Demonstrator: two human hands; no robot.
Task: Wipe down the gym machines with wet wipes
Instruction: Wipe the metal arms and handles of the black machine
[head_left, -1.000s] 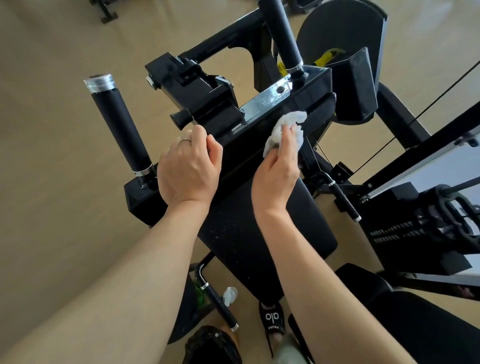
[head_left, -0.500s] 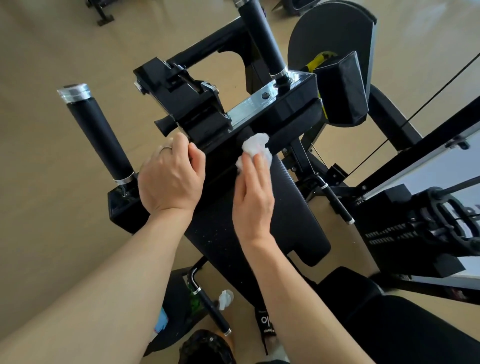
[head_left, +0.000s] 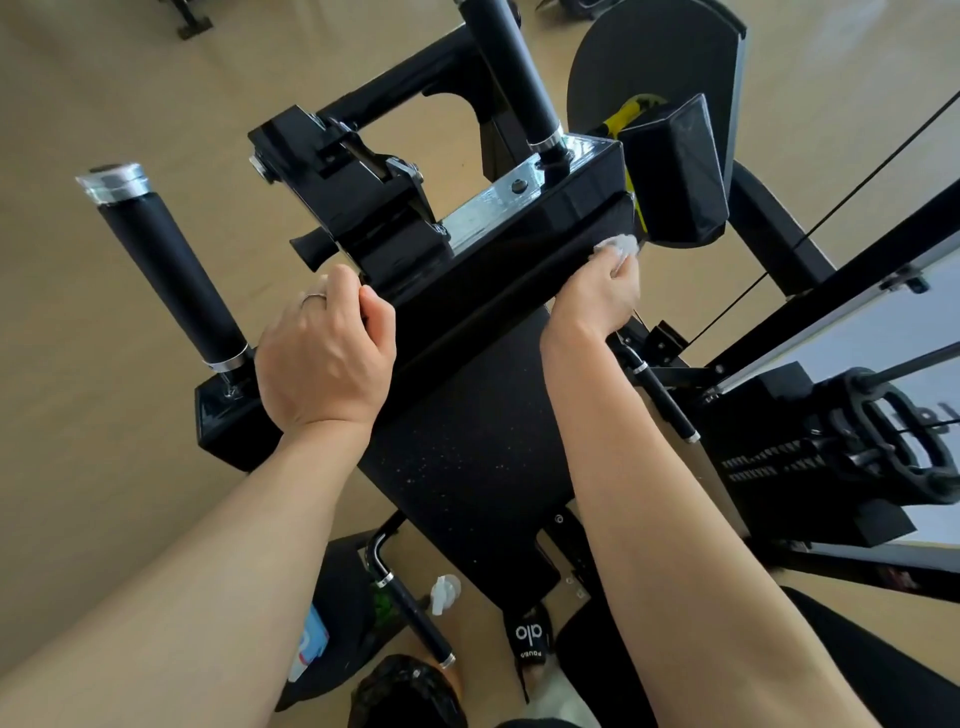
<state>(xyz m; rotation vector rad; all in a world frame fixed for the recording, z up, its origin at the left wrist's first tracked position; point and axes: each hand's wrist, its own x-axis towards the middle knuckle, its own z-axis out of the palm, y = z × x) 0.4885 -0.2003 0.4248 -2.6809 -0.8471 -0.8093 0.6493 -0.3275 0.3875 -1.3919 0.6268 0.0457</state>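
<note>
Wiping is mid-course: the right hand (head_left: 597, 299) clutches the wet wipe (head_left: 618, 245) against the far end of the machine's black bar (head_left: 519, 249), while the left hand (head_left: 324, 353) grasps its near end. Handles and pad beyond look untouched, probably pending.

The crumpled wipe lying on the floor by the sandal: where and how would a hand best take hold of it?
Pinch the crumpled wipe at its raised top folds, coming straight down from above. It lies loose on the floor, bunched upward, with the lower handle bar close on its left and the sandal to its right, so sideways approaches look cramped.
</note>
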